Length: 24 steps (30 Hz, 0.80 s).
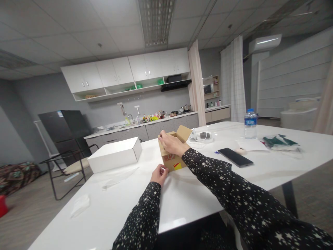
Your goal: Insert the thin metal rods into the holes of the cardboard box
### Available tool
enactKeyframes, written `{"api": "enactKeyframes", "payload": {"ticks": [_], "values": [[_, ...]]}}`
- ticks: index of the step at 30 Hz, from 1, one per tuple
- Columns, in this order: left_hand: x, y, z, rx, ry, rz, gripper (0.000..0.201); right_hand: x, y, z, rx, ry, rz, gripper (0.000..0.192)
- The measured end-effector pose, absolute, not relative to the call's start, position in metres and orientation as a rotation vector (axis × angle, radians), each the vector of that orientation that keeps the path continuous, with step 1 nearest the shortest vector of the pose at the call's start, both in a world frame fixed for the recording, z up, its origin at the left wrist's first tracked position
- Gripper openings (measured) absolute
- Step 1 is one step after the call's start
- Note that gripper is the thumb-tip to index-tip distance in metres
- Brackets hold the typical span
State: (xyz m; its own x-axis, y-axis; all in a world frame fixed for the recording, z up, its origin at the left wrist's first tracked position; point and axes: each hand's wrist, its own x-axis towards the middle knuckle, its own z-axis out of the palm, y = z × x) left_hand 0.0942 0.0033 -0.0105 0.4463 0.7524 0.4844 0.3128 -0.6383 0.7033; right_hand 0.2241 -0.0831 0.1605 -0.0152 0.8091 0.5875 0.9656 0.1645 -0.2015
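Observation:
A small brown cardboard box point(169, 161) stands on the white table point(179, 208), with red lettering and a yellow-and-red label on its near side. One top flap point(184, 133) sticks up at its right. My right hand point(170, 143) reaches over the top, fingers bent and pinched at the box's upper left edge, covering part of the opening. Low at the near left corner, my left hand point(159, 174) has its thumb and fingers curled against the cardboard. What lies inside the box is hidden.
Left of the box are a larger white box point(114, 156), a thin clear plastic piece point(121, 178) and a crumpled white wrapper point(80, 205). To the right lie a white cable bundle point(201, 137), a black phone point(235, 157), a water bottle point(250, 125) and a green-and-white packet point(281, 142).

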Motion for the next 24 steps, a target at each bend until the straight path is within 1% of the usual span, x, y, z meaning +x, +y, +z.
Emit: {"api": "enactKeyframes", "payload": {"ticks": [4, 13, 24], "values": [[0.094, 0.003, -0.011, 2.182, 0.894, 1.095, 0.025, 0.224, -0.08, 0.161, -1.66, -1.834, -0.376, 0.023], [0.095, -0.002, -0.007, 2.171, 0.89, 1.088, 0.024, 0.231, -0.07, 0.154, -1.551, -1.764, -0.293, 0.022], [0.096, 0.003, -0.011, 2.177, 0.902, 1.074, 0.024, 0.229, -0.075, 0.154, -1.647, -1.815, -0.353, 0.026]]}}
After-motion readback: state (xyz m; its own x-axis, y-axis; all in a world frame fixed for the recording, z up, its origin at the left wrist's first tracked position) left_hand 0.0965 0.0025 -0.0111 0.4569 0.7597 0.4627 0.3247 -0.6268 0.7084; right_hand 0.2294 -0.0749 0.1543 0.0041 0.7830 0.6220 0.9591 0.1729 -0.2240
